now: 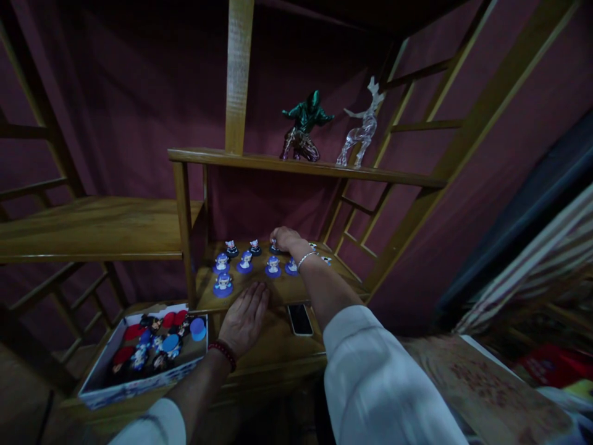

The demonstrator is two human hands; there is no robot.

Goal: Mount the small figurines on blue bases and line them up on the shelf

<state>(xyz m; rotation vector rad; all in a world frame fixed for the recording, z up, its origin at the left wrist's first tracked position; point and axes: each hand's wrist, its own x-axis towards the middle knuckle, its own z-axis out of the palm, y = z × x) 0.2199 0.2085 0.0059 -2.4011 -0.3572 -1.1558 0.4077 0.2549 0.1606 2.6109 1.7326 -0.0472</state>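
At the back of the low shelf my right hand (286, 238) is closed round a small dark-based figurine (274, 247), which my fingers partly hide. Two similar black-and-white figurines, one of them here (254, 248), stand to its left. In front are several figurines on round purple bases, such as this purple-haired figurine (273, 266); my right forearm overlaps one of them. My left hand (245, 316) lies at the shelf's front edge, palm down with fingers stretched out, holding nothing. The nearest item to it is a figurine on a purple base (223, 284).
An open box (143, 389) of jumbled figurines with red and blue bases stands at lower left. A phone (300, 320) lies right of my left hand. On the upper shelf (259, 162) stand a green hooded statue (303, 127) and a clear deer figure (361, 133). Wooden posts frame the shelf.
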